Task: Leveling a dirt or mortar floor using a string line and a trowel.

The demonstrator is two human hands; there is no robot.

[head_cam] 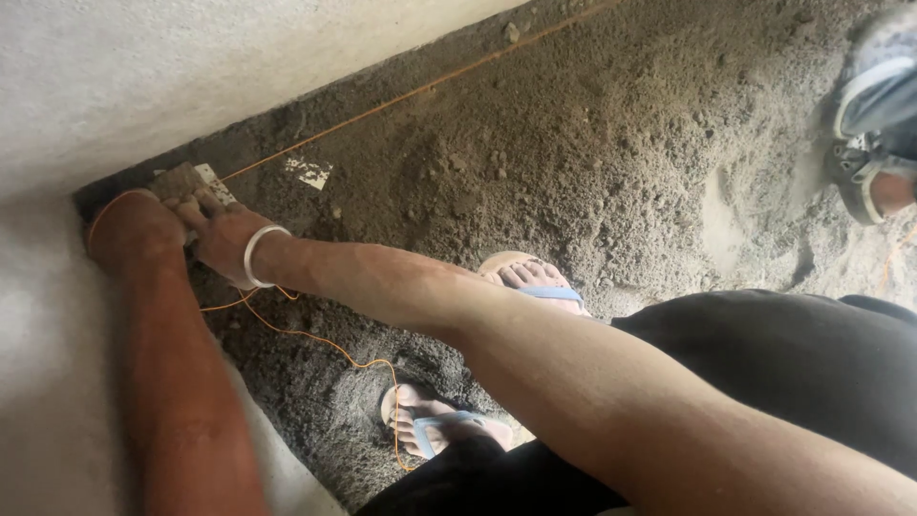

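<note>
Both hands down in the wall corner: left hand (134,227) and right hand (224,239) clamp together on a mortar-caked tile piece (191,182), pinning the orange string line (420,91) taut over the loose sandy bed (573,172)

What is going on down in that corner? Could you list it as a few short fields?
Place: corner where a pale wall meets a floor of loose grey mortar
Left hand: pressed into the corner
Right hand: beside it, fingers on a mortar-caked block; white bangle on the wrist
String: orange line runs taut from the corner along the wall
Feet: blue sandals
Nearby: another person's sandalled foot
</note>
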